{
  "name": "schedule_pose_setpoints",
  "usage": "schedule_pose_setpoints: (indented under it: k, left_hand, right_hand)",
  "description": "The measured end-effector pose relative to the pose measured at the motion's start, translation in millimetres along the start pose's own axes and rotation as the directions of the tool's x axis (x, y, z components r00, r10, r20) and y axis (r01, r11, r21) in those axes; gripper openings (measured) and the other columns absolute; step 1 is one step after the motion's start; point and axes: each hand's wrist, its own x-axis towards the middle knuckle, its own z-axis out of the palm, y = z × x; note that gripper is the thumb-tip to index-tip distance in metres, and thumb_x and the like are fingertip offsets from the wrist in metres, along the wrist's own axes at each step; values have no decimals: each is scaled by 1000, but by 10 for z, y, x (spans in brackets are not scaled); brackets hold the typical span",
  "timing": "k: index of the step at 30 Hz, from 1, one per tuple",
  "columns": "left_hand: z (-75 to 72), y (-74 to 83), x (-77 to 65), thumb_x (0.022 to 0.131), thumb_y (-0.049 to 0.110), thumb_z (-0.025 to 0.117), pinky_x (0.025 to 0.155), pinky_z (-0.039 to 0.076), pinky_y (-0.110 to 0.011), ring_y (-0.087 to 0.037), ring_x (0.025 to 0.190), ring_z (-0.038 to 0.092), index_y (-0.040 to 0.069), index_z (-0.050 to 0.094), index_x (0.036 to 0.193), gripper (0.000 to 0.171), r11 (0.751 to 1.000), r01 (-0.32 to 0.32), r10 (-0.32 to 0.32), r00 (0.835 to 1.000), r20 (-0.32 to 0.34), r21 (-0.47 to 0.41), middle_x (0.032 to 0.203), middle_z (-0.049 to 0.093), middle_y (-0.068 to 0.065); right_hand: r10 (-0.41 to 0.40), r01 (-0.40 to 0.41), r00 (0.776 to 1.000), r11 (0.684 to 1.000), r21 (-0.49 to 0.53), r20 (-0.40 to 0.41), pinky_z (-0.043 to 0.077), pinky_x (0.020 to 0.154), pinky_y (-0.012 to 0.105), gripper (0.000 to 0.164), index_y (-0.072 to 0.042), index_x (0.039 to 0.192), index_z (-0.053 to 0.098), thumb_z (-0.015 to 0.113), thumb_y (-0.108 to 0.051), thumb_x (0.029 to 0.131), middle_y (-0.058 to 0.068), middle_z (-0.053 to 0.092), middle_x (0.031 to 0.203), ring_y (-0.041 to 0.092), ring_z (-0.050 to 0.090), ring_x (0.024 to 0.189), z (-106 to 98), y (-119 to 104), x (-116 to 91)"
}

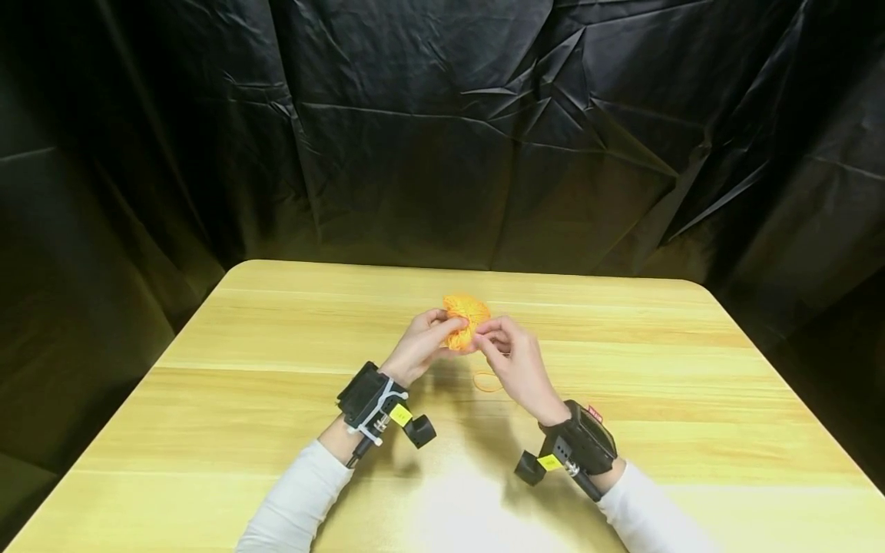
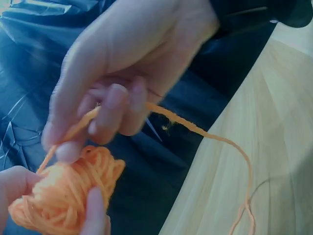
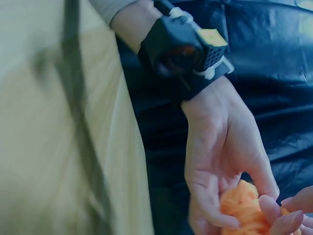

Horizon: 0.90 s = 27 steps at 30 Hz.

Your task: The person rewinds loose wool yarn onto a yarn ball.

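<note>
A small ball of orange yarn [image 1: 468, 309] is held above the table by my left hand [image 1: 423, 342], thumb on the near side and fingers around it. My right hand [image 1: 515, 364] is close beside the ball and pinches a strand of the yarn between thumb and fingertips. In the left wrist view the orange strand [image 2: 215, 135] runs from the ball [image 2: 68, 196] through the right hand's fingers and hangs down in a loop toward the table. The right wrist view shows the left hand [image 3: 215, 161] wrapped about the ball [image 3: 243, 210], with right fingertips at its edge.
The light wooden table [image 1: 276, 430] lies below both hands. A loop of loose yarn [image 1: 487, 382] hangs or lies near the right hand; which, I cannot tell. A black curtain [image 1: 415, 153] stands behind the table. Each wrist carries a strapped black camera mount [image 1: 581, 442].
</note>
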Motion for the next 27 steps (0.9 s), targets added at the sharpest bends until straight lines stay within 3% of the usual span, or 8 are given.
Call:
schedule_pose_setpoints:
  k: [3, 6, 10, 13, 15, 22, 25, 27]
  left_hand:
    - [-26, 26, -3, 88, 8, 53, 81, 49, -37, -14, 82, 59, -3, 40, 114, 31, 999, -20, 21, 1000, 23, -31, 101, 52, -12]
    - [-63, 42, -6, 89, 8, 51, 83, 48, -39, -16, 88, 59, 3, 35, 122, 37, 998, -44, 47, 996, 72, -40, 109, 52, -16]
    - [-107, 45, -10, 90, 9, 50, 86, 45, -43, -18, 95, 57, 5, 35, 131, 43, 998, -62, 67, 983, 172, -32, 116, 49, -18]
    - [-130, 36, -6, 90, 11, 51, 88, 43, -45, -19, 94, 58, 1, 39, 130, 43, 999, -45, 49, 980, 195, -24, 116, 50, -19]
    - [-136, 29, -2, 89, 12, 53, 87, 44, -45, -18, 93, 59, -1, 40, 128, 43, 1000, -23, 26, 984, 176, -22, 115, 52, -18]
    - [-113, 25, -9, 88, 18, 55, 79, 50, -39, -15, 83, 60, -1, 45, 120, 39, 1000, 28, -29, 995, 91, 12, 100, 58, -10]
    - [-106, 26, -13, 89, 20, 53, 83, 47, -41, -14, 82, 60, -2, 48, 119, 38, 999, 37, -39, 996, 82, 19, 97, 59, -8]
    - [-103, 22, -16, 89, 23, 53, 86, 46, -42, -13, 81, 61, -4, 50, 117, 39, 998, 54, -57, 995, 86, 43, 94, 61, -6]
  right_hand:
    - [121, -128, 991, 979, 158, 54, 39, 45, 18, 14, 5, 92, 57, 57, -8, 86, 12, 65, 75, 12, 50, 50, -8, 50, -17]
    - [213, -245, 968, 920, 306, 135, 32, 42, 17, 18, 5, 93, 58, 58, -11, 86, 7, 64, 74, 8, 45, 48, -22, 117, -30]
    - [261, -344, 934, 845, 409, 245, 28, 45, 18, 14, -2, 90, 62, 58, -15, 86, -1, 62, 74, 7, 41, 49, -50, 236, -38]
    - [274, -399, 906, 807, 436, 323, 27, 47, 18, 10, -9, 87, 64, 57, -15, 87, -2, 60, 74, 6, 39, 50, -81, 317, -36]
    - [288, -427, 890, 797, 428, 354, 27, 48, 19, 9, -11, 86, 65, 57, -14, 87, -2, 59, 74, 6, 40, 52, -94, 345, -35]
    - [279, -422, 868, 852, 311, 411, 32, 49, 19, 26, 3, 96, 63, 61, -20, 84, 0, 53, 68, 8, 43, 54, -86, 372, -38]
    - [263, -446, 844, 828, 340, 467, 36, 52, 17, 32, 6, 99, 63, 62, -21, 83, 2, 58, 71, 6, 45, 56, -87, 438, -28]
    - [246, -482, 820, 784, 391, 517, 36, 52, 16, 26, 4, 97, 65, 59, -18, 85, 2, 59, 72, 5, 45, 56, -95, 509, -13]
